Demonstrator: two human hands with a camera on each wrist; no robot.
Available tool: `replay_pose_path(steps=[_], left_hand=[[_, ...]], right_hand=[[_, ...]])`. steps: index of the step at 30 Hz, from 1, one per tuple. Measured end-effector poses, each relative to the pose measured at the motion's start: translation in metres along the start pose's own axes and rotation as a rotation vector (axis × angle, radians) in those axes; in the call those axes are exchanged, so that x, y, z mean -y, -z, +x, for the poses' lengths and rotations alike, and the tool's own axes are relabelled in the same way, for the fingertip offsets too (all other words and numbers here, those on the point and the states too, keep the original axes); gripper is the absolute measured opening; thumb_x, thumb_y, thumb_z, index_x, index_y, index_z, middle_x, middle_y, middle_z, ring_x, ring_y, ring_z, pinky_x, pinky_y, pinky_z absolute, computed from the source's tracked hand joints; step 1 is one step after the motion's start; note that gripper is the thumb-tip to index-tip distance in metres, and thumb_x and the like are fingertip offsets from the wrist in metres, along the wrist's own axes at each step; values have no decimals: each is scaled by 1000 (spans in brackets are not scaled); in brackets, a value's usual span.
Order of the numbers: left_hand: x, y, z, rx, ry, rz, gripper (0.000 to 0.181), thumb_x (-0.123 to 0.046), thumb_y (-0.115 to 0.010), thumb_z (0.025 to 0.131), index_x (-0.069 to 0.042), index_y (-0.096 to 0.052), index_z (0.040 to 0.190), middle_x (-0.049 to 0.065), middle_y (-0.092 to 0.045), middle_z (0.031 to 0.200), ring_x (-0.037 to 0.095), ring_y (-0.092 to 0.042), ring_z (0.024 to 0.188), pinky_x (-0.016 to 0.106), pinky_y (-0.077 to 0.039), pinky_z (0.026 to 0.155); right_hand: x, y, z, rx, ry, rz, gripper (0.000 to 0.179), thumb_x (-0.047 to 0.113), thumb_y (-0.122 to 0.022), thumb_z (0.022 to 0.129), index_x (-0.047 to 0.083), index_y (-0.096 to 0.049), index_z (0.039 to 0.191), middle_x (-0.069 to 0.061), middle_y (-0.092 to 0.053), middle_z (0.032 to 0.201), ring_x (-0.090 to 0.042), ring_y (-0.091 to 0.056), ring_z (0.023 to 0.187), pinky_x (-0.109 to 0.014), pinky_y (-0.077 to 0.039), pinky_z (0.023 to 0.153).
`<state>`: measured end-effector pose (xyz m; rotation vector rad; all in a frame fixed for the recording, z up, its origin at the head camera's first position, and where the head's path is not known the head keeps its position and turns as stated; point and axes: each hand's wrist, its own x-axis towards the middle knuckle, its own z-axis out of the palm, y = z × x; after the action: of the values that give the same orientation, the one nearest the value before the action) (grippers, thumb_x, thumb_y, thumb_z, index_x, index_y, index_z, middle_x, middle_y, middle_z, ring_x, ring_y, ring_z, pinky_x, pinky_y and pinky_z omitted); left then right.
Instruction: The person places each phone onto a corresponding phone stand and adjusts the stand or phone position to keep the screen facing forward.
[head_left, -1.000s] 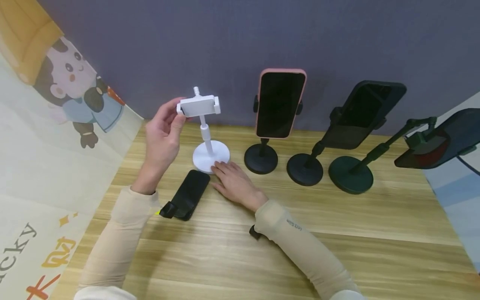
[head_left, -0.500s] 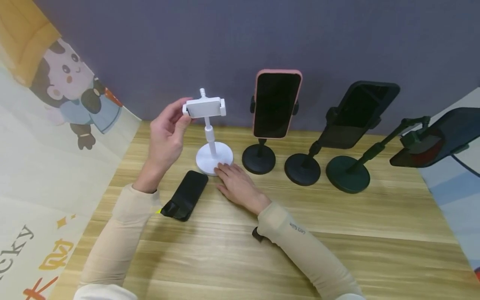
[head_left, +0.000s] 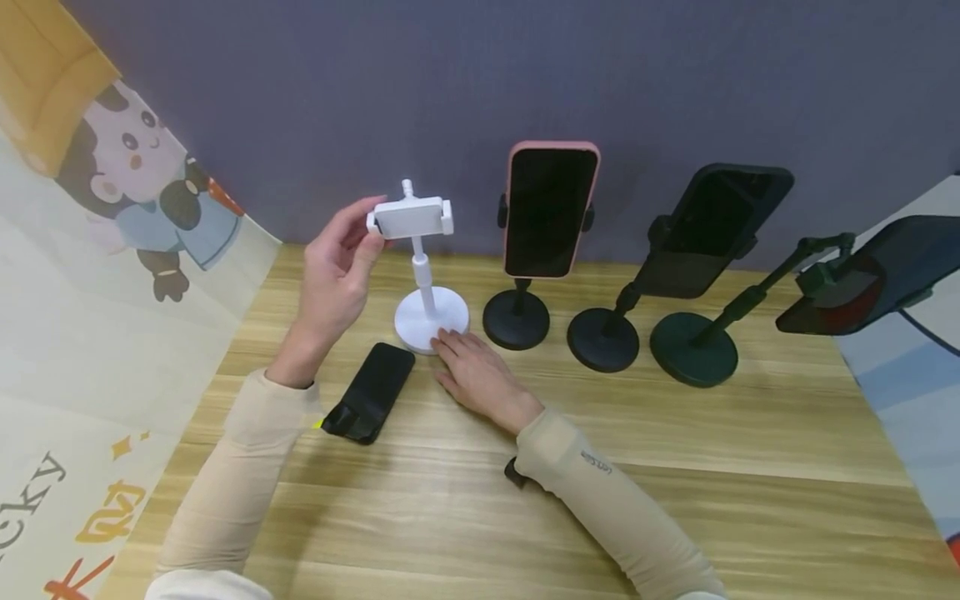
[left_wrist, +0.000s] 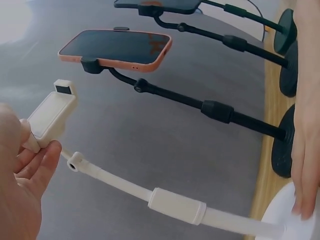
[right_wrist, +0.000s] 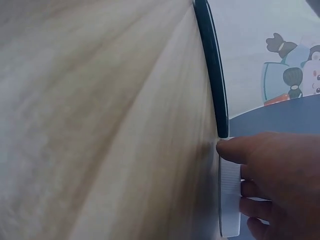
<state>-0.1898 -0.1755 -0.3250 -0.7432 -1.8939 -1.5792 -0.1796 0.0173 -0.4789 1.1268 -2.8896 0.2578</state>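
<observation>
A white phone stand [head_left: 422, 271] stands upright at the left of a row of stands, its clamp [head_left: 411, 219] holding no phone. My left hand [head_left: 333, 279] pinches the clamp's left end between thumb and fingers, as the left wrist view also shows. Extended fingers of my right hand [head_left: 483, 379] rest on the front of the round white base [head_left: 420, 312]. In the right wrist view, the thumb touches the rim of the base [right_wrist: 230, 200]. A black phone [head_left: 375, 383] lies flat on the table in front of the stand, between my arms.
To the right stand a black stand with a pink-cased phone [head_left: 552, 208], another with a black phone [head_left: 716, 229], and a dark green stand [head_left: 693, 350] bearing a phone [head_left: 881, 271]. A grey panel [head_left: 480, 75] rises behind the wooden table [head_left: 450, 517]. A small black object [head_left: 514, 472] shows by my right sleeve.
The white stand has shifted slightly right, towards the pink-cased phone, with both hands on it. The head view has turned a little. Over the last half second almost nothing moves.
</observation>
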Motion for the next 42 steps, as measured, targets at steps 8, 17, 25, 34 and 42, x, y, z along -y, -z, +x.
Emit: replay_pose_path(steps=[8, 17, 25, 34, 42], left_hand=[[-3, 11, 4, 95, -133, 292, 59, 7, -81, 84, 13, -55, 137, 21, -61, 129, 21, -61, 119, 30, -51, 104], [-9, 10, 19, 233, -327, 684, 60, -8, -81, 90, 8, -53, 140, 23, -57, 143, 35, -57, 132, 39, -46, 113], [-11, 4, 28, 263, -428, 806, 47, -6, -76, 94, 5, -60, 137, 20, -63, 140, 35, -62, 129, 42, -48, 111], [-18, 13, 37, 380, -413, 812, 49, -1, -74, 94, 3, -59, 140, 19, -61, 143, 34, -57, 136, 47, -45, 114], [-30, 15, 42, 524, -367, 879, 52, 0, -71, 96, 4, -53, 144, 22, -56, 147, 37, -51, 140, 49, -45, 113]], right_hand=[[1, 1, 0, 1, 7, 3, 56, 35, -60, 106, 7, -48, 154, -12, -44, 160, -27, -43, 148, -42, -30, 124], [0, 0, -1, -45, 24, -23, 56, 34, -62, 105, 7, -51, 151, -13, -48, 157, -28, -46, 145, -42, -33, 123], [1, 1, -2, -43, 25, -41, 57, 35, -64, 104, 7, -51, 151, -12, -48, 157, -28, -46, 145, -42, -33, 122], [1, 0, 0, -37, 28, -64, 57, 35, -63, 104, 7, -50, 152, -12, -46, 158, -28, -46, 145, -41, -32, 123], [0, 0, -3, -35, 34, -34, 56, 33, -63, 104, 5, -50, 151, -15, -46, 158, -29, -45, 146, -42, -31, 124]])
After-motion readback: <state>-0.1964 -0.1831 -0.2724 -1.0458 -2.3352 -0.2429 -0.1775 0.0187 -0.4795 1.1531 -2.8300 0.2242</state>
